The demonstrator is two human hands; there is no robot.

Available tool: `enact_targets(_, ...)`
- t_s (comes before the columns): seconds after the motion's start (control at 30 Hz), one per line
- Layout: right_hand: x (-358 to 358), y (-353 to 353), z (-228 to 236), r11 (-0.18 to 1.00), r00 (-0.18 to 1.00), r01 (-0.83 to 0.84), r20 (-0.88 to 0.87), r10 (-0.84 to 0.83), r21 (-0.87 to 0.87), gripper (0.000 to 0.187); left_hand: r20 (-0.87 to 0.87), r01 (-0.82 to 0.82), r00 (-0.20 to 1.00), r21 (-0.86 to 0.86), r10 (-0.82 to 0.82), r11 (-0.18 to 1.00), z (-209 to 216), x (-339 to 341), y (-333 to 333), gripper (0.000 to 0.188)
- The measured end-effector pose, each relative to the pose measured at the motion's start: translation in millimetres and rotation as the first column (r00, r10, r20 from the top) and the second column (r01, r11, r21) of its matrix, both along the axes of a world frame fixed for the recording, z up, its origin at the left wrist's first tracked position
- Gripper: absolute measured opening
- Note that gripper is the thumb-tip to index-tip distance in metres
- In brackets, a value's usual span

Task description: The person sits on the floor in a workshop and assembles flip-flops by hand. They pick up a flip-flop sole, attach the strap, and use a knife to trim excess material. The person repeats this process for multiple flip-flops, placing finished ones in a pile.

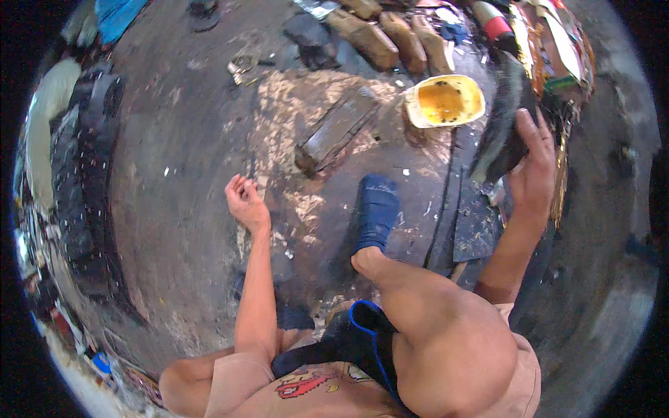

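My left hand is raised above the floor at the left of the middle, its fingers curled in loosely with nothing visible in them. On the right, my right hand has its fingers along the edge of a dark, curved, flexible sheet and appears to grip it. The sheet is blurred and stands tilted; my thumb is hard to make out. Left of this sheet is a cut-open white plastic container with yellow-brown contents. A long dark block lies between the container and my left hand.
Several wooden shoe lasts lie at the top. Scraps and strips are heaped at the upper right. Dark sheet material lines the left side. My foot in a blue sock rests mid-floor, near a flat dark piece.
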State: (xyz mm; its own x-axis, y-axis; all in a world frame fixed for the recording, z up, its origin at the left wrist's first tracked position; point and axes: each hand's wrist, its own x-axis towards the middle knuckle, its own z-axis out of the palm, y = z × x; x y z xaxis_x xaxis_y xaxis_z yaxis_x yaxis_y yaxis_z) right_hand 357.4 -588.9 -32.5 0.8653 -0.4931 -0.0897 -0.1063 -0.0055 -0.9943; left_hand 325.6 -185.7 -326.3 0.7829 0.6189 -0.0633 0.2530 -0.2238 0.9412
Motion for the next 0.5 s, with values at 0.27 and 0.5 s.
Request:
enact_targets(0.27, -122, -210, -67, 0.878, 0.893, 0.443, -0.008, -0.449, 0.180, 0.028, 0.025, -0.012, 1.000, -0.139, 0.016, 0.990, -24, -4, 11, 0.032)
enact_targets(0.5, -302, -177, -199, 0.517, 0.585, 0.805, -0.531, -0.613, 0.290, 0.049, 0.048, -0.005, 0.998, -0.448, 0.029, 0.894, -42, -1, 62, 0.031)
